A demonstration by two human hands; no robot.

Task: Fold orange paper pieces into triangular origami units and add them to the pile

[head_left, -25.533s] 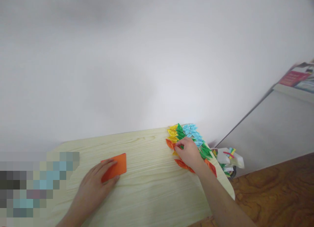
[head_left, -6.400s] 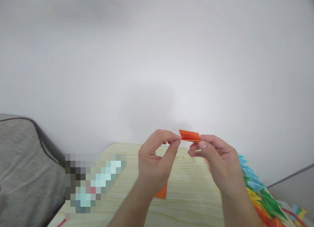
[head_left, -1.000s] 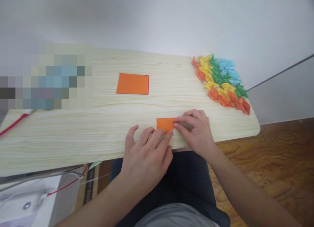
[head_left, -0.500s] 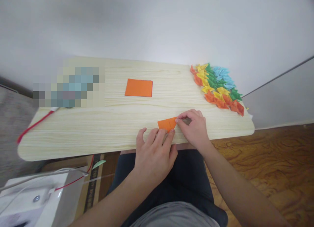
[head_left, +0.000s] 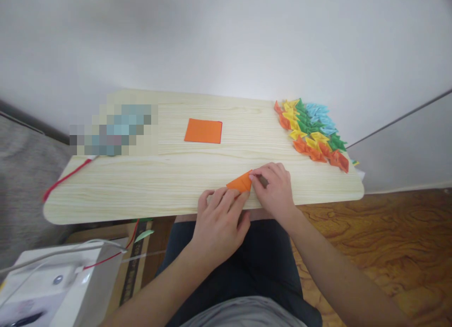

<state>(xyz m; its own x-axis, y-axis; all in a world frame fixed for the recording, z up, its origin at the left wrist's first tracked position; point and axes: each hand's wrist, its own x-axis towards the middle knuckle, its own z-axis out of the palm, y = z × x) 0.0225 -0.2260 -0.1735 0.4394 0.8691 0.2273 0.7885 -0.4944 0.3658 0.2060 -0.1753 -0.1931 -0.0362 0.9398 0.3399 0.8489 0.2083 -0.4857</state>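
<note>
A small piece of folded orange paper (head_left: pixel 241 181) lies near the front edge of the table, its visible part now roughly triangular with a crease across it. My left hand (head_left: pixel 221 216) rests over its near side, fingertips pressing it down with the fingers a little apart and the thumb off the paper. The near edge of the paper is hidden under these fingers. At the paper's right corner, my right hand (head_left: pixel 273 188) pinches it between thumb and index finger.
An orange rectangular stack of paper (head_left: pixel 203 131) lies farther back. Several folded paper pieces (head_left: pixel 310 124) in orange, yellow, green and blue cover the table's (head_left: pixel 141 186) right end. A blurred-out object with a red cable (head_left: pixel 67 180) is at left. A white box (head_left: pixel 67 275) stands below left.
The far left corner of the orange paper has folded over, so its outline went from a strip to a triangle. Both hands stay on it; the view has shifted slightly.
</note>
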